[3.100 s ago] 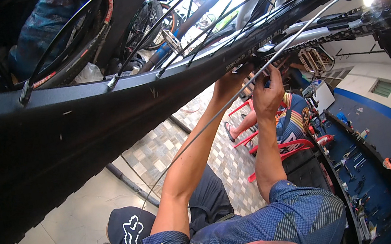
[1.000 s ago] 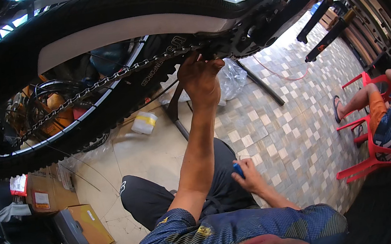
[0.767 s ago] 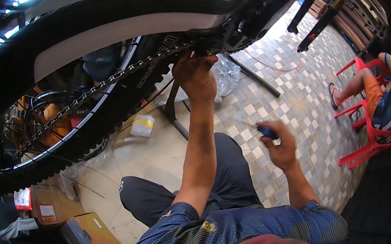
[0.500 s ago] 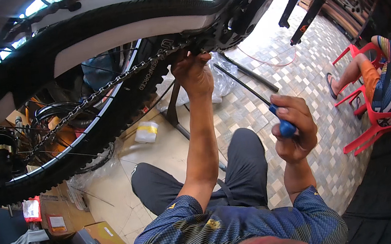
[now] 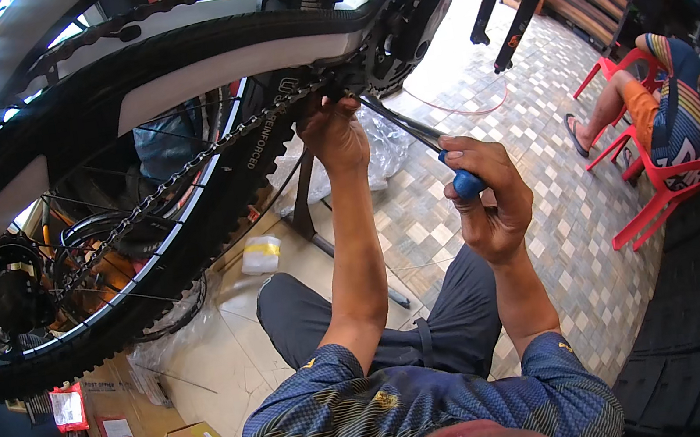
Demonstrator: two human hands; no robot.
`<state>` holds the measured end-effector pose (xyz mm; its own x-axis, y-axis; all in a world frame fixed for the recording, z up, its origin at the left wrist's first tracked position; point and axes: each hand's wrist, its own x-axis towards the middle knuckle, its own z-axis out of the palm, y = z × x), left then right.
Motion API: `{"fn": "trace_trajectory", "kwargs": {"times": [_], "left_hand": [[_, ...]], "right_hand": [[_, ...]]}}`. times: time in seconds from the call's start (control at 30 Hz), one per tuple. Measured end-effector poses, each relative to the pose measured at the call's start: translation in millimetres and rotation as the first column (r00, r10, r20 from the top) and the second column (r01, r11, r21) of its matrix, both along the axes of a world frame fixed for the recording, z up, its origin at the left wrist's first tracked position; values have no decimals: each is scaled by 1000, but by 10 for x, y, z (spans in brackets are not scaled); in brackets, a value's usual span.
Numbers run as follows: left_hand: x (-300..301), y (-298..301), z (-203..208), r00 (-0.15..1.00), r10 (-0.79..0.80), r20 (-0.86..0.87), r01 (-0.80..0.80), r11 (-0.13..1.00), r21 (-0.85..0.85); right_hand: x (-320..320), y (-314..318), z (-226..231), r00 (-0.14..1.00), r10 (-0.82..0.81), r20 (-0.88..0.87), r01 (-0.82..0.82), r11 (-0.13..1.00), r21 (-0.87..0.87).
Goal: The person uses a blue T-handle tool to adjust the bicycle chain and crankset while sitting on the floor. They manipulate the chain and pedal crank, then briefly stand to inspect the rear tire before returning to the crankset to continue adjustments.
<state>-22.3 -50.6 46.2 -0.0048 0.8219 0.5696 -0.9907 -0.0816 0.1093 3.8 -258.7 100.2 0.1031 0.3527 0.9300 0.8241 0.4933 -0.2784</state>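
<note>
Right hand (image 5: 492, 191) closed round the blue grip of a long-shafted driver (image 5: 467, 184), fingers curled over, thumb low. Left hand (image 5: 335, 136) sits at its 10 o'clock, up against the bike's underside, fingers bent; can't tell what they pinch, shadow hides it.

Risks, my read: tip may not be seated. It ends in the dark just beside the left fingertips, so engagement can't be confirmed. If it's off-square or pushed hard, I'd expect it to cam out and jab those fingers. The long shaft would magnify any wrist wobble. Chain (image 5: 209, 153) leaves the left hand toward 8 o'clock, close enough to snag knuckles if the wheel turns; chainring (image 5: 388, 68) at its 1 o'clock has teeth for the same scrape. Anything small dropped there would likely fall on the clear plastic (image 5: 389, 147) or the tiled floor (image 5: 429, 217) and get lost.

Driver: just right of frame centre, handle rounded, glossy blue; shaft dark, slim, straight, aimed at 10 o'clock. Tip shape not visible. Chain looks dark with shiny links; knobbly tyre (image 5: 263, 146) black, pale lettering on the sidewall.
</note>
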Motion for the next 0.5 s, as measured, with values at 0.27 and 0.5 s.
{"fn": "trace_trajectory", "kwargs": {"times": [0.27, 0.5], "left_hand": [[11, 44, -81, 999, -34, -35, 33, 999, -10], [-9, 65, -50, 1000, -5, -28, 6, 999, 38]], "right_hand": [[-29, -147, 247, 939, -251, 236, 276, 958, -79], [-333, -376, 371, 858, -421, 293, 493, 835, -243]]}}
